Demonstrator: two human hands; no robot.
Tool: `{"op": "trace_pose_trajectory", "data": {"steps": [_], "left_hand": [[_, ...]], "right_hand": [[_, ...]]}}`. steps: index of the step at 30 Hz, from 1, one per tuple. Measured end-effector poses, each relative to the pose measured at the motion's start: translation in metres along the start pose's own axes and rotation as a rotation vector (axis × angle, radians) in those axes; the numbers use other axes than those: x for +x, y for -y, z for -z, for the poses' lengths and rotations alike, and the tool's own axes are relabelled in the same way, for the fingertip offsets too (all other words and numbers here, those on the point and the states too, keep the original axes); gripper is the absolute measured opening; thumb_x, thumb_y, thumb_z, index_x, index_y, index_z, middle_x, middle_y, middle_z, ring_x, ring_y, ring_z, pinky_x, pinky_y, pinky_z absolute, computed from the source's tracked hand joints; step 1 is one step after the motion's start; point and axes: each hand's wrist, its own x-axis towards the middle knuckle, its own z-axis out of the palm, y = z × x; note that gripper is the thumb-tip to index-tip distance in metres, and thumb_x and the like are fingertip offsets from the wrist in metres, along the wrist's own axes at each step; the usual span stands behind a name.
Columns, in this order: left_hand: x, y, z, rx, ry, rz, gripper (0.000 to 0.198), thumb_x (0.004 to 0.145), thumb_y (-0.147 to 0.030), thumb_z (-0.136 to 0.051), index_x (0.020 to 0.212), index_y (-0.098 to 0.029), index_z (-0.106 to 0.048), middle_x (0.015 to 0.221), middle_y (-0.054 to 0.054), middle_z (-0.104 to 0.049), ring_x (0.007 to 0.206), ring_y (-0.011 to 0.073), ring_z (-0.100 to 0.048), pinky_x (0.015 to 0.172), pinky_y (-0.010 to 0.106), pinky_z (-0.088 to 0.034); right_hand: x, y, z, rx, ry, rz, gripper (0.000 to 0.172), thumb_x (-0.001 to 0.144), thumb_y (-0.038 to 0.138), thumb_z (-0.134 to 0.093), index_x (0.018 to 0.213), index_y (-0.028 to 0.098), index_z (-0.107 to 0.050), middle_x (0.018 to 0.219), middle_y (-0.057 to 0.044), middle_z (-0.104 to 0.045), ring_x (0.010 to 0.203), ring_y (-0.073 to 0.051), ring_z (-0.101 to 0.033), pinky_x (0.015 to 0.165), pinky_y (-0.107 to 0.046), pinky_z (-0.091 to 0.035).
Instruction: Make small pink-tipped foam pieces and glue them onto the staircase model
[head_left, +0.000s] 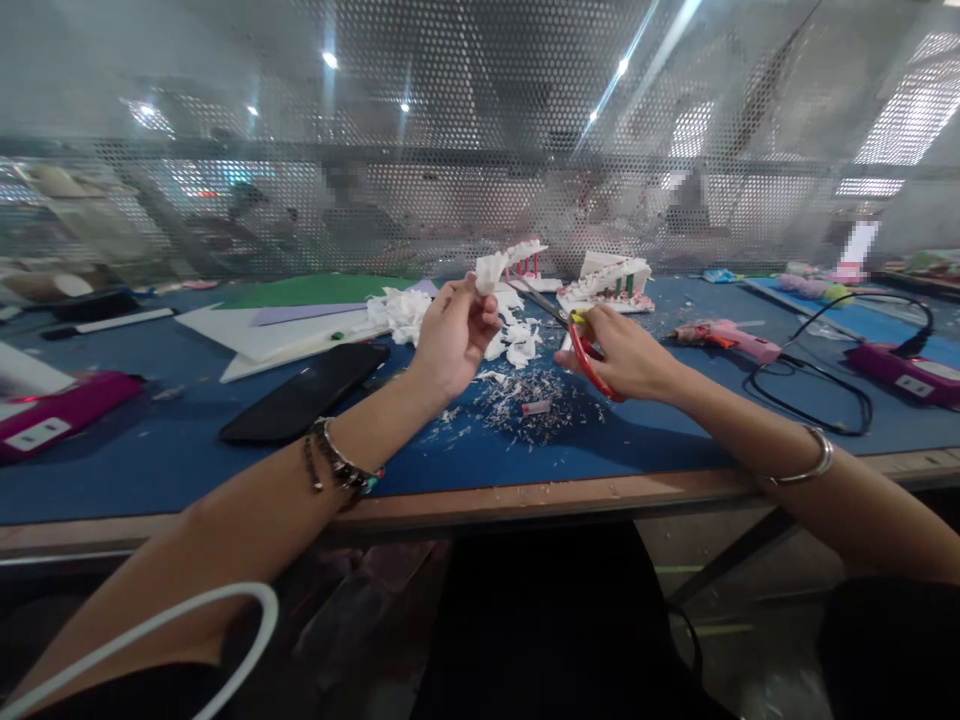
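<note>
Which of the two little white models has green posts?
The right-hand model, just beyond the right hand. Its posts are green, while those of the other model, to its left, are pinkish red.

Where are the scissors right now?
In the head view, the scissors are just right of centre, held in the right hand, blades toward the white piece in the left hand.

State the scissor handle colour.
Scissor handles: mainly red, with some yellow; best in the head view.
</note>
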Motion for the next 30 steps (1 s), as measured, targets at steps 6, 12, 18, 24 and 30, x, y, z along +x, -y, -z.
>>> {"op": "trace_pose_trajectory", "data": {"steps": [6, 12, 18, 24, 30], "left_hand": [[-0.002, 0.004, -0.001, -0.043, 0.044, 0.002, 0.025, 0.079, -0.030, -0.059, 0.064, -0.019, -0.042, 0.054, -0.006, -0.052, 0.045, 0.0024, -0.047, 0.050, 0.014, -0.045], [-0.005, 0.013, -0.001, -0.004, 0.077, -0.031, 0.019, 0.080, -0.023, -0.056, 0.067, -0.019, -0.043, 0.059, -0.004, -0.057, 0.048, 0.0040, -0.052, 0.051, 0.015, -0.047], [-0.007, 0.014, -0.003, 0.023, 0.097, -0.077, 0.018, 0.081, -0.023, -0.056, 0.069, -0.019, -0.042, 0.058, -0.005, -0.057, 0.051, 0.0039, -0.053, 0.052, 0.014, -0.047], [-0.009, 0.019, -0.001, 0.123, 0.157, -0.153, 0.015, 0.081, -0.022, -0.056, 0.073, -0.020, -0.043, 0.057, -0.005, -0.060, 0.051, 0.0047, -0.056, 0.050, 0.013, -0.047], [-0.012, 0.023, 0.000, 0.191, 0.215, -0.161, 0.018, 0.080, -0.029, -0.058, 0.076, -0.020, -0.043, 0.059, -0.004, -0.061, 0.053, 0.0063, -0.058, 0.053, 0.016, -0.049]], "right_hand": [[-0.005, 0.007, -0.006, 0.087, 0.061, 0.012, 0.056, 0.074, 0.067, -0.039, 0.092, 0.014, -0.041, 0.097, -0.012, -0.048, 0.092, -0.025, -0.050, 0.083, -0.038, -0.041], [-0.003, 0.007, -0.011, 0.102, 0.048, 0.013, 0.053, 0.073, 0.068, -0.039, 0.086, 0.017, -0.039, 0.089, -0.008, -0.048, 0.084, -0.022, -0.051, 0.074, -0.034, -0.041], [-0.004, 0.010, -0.010, 0.048, 0.031, -0.052, 0.061, 0.071, 0.074, -0.031, 0.086, 0.016, -0.040, 0.090, -0.010, -0.050, 0.076, -0.021, -0.050, 0.068, -0.034, -0.039], [-0.005, 0.012, -0.009, 0.060, 0.027, -0.033, 0.060, 0.070, 0.076, -0.033, 0.084, 0.017, -0.038, 0.090, -0.009, -0.050, 0.074, -0.019, -0.049, 0.067, -0.031, -0.037], [-0.005, 0.015, -0.007, 0.024, 0.037, -0.048, 0.057, 0.075, 0.072, -0.028, 0.083, 0.017, -0.041, 0.084, -0.007, -0.051, 0.065, -0.015, -0.046, 0.058, -0.027, -0.029]]}}
